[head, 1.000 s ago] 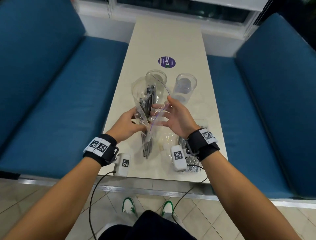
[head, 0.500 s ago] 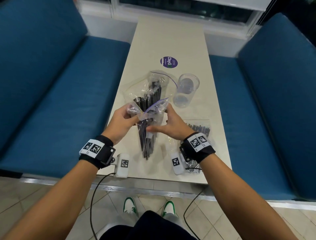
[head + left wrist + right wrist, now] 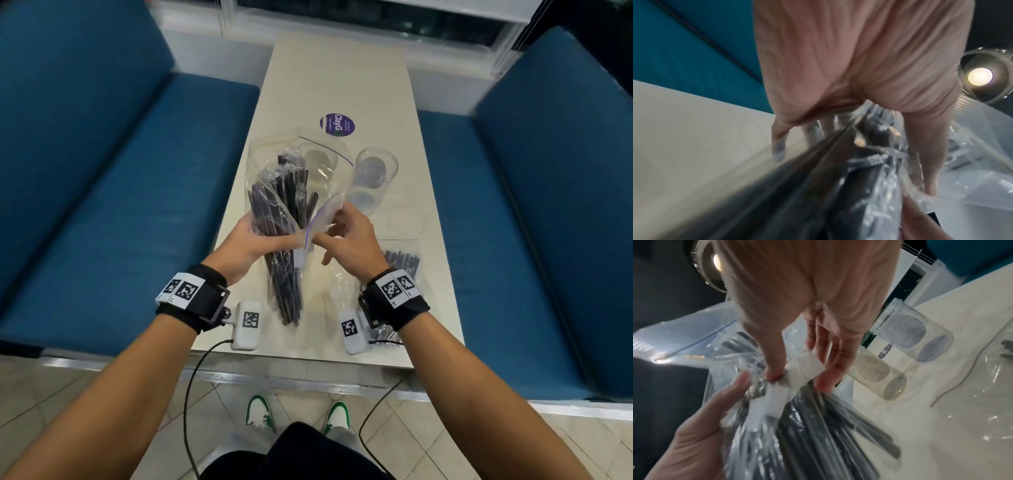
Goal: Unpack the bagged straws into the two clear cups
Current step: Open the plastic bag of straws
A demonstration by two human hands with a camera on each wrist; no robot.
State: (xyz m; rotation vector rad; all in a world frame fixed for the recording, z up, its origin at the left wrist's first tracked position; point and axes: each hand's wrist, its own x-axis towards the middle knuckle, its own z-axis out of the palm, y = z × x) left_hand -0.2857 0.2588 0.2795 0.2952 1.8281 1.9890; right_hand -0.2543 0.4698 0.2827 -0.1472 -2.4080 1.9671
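A clear zip bag point(image 3: 274, 161) full of black wrapped straws point(image 3: 286, 202) is held tilted above the table. My left hand point(image 3: 248, 240) grips the bundle round its middle through the plastic. My right hand point(image 3: 337, 233) pinches the bag's plastic at a white label point(image 3: 805, 369) between thumb and fingers, right beside the left hand point(image 3: 694, 434). The straws' lower ends point(image 3: 289, 308) hang toward the table's near edge. Two clear cups stand beyond: one point(image 3: 375, 171) to the right, the other point(image 3: 320, 159) partly hidden behind the bag. Both cups point(image 3: 916, 337) point(image 3: 877, 374) show in the right wrist view.
A second bag of black straws point(image 3: 402, 260) lies on the white table point(image 3: 335, 75) under my right wrist. A purple round sticker point(image 3: 337, 125) sits further along the table. Blue bench seats point(image 3: 120, 205) flank both sides. Cables hang from the wrist cameras past the near edge.
My right hand was open beside the bag; it has come down to the bundle's middle and now pinches the plastic. The straws have slid further out of the bag toward me.
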